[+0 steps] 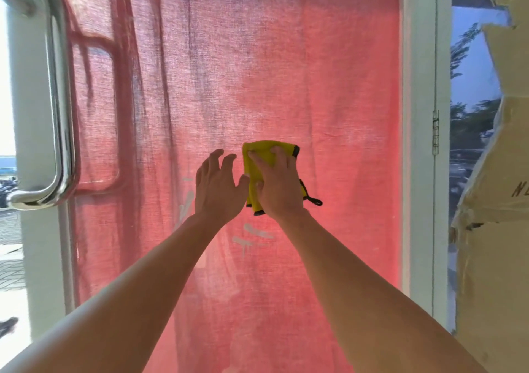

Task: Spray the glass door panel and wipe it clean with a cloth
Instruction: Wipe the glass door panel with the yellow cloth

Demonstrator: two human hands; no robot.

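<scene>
The glass door panel [257, 72] fills the middle of the view, with a red curtain hanging behind it. A folded yellow cloth [259, 158] with black trim lies flat against the glass. My right hand [279, 185] presses on it with fingers spread. My left hand [219, 186] is just left of the cloth, fingers apart, its thumb close to the cloth's edge. White streaks of foam [253, 236] mark the glass below both hands. No spray bottle is in view.
A chrome pull handle [58, 109] stands at the left edge of the door. The white door frame [419, 143] with a hinge [435, 132] runs down the right. Torn cardboard [498, 229] covers the side window at far right.
</scene>
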